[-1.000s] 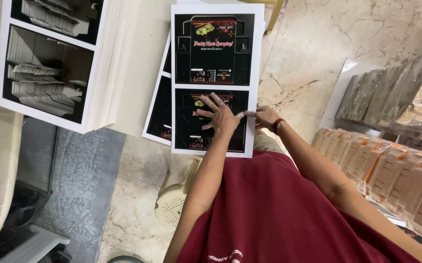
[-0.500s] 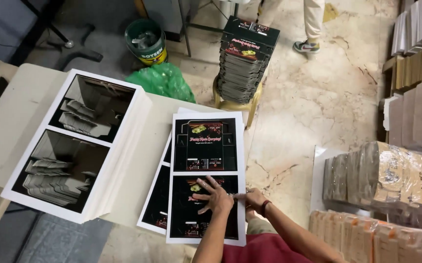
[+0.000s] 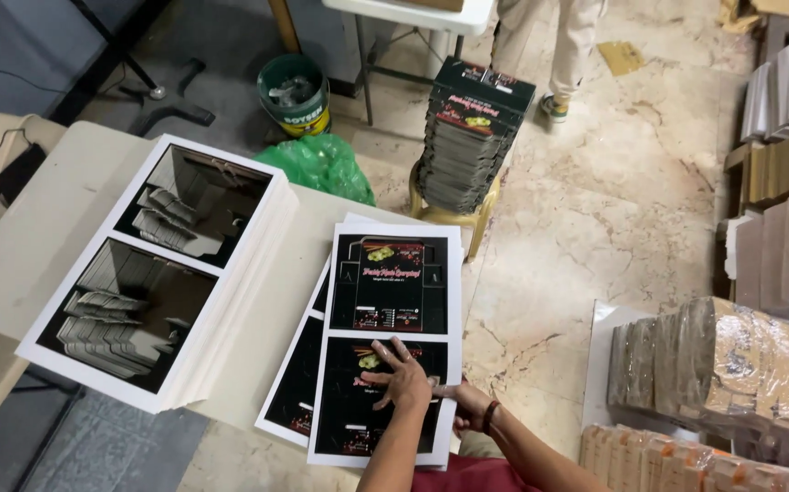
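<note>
The left hand [image 3: 402, 375] lies flat, fingers spread, on the top black printed cardboard sheet [image 3: 385, 342] — grasping nothing. The right hand [image 3: 463, 404] pinches this sheet's right edge — beside it, on the pale bench [image 3: 57, 223], stands a tall stack of white-bordered sheets [image 3: 162, 264].

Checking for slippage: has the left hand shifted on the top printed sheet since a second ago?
No: the left hand still lies flat on the lower panel of the top printed sheet.

Glossy printed paper sheet [image 3: 385, 351], polished marble floor [image 3: 631, 210], green plastic bag [image 3: 321, 169]

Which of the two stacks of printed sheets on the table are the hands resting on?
The thin stack nearest the table's right edge, showing dark box artwork; the left hand lies flat on it. The tall stack is untouched.
</note>
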